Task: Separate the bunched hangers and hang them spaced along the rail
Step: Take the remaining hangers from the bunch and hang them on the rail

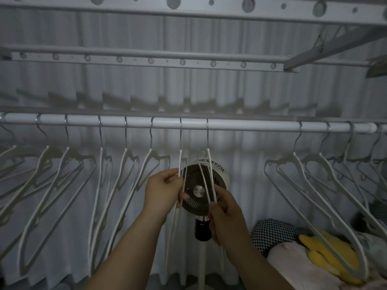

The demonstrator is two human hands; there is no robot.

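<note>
A white rail [240, 124] runs across the view at mid height. Several white hangers [62, 181] hang spaced along its left half, and a few more [310, 176] hang at the right end. Two hangers hang side by side near the middle. My left hand [163, 191] grips the left one [180, 158] by its shoulder wire. My right hand [226, 212] grips the right one [209, 164] lower down. Both hooks sit on the rail.
A round fan [199, 185] on a white stand is right behind my hands. A pile of clothes [293, 248] lies at the lower right. A perforated drying rack [146, 59] hangs above the rail. Pleated curtains form the backdrop. A bare stretch of rail lies right of centre.
</note>
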